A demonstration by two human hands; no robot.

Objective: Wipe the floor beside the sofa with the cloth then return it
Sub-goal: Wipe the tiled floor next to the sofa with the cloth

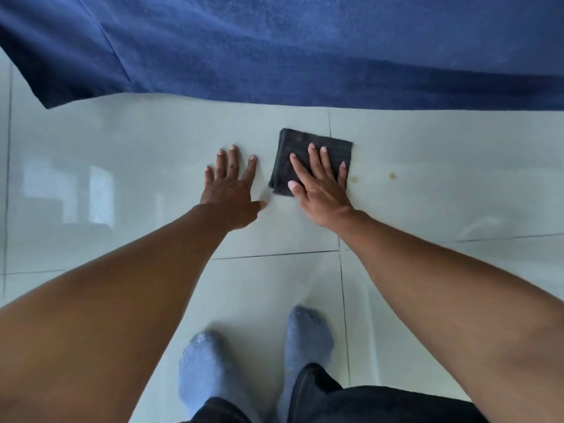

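A folded dark grey cloth (300, 149) lies flat on the pale tiled floor (152, 184), just in front of the blue sofa (274, 47). My right hand (320, 187) presses flat on the cloth with the fingers spread over its near half. My left hand (232, 184) rests palm down on the bare tile just left of the cloth, fingers apart and holding nothing. Two small yellowish spots (392, 175) mark the tile to the right of the cloth.
The sofa's blue fabric runs across the whole top of the view and hangs down to the floor. My feet in blue-grey socks (308, 334) stand on the tiles below the hands. Glossy tile stretches to both sides.
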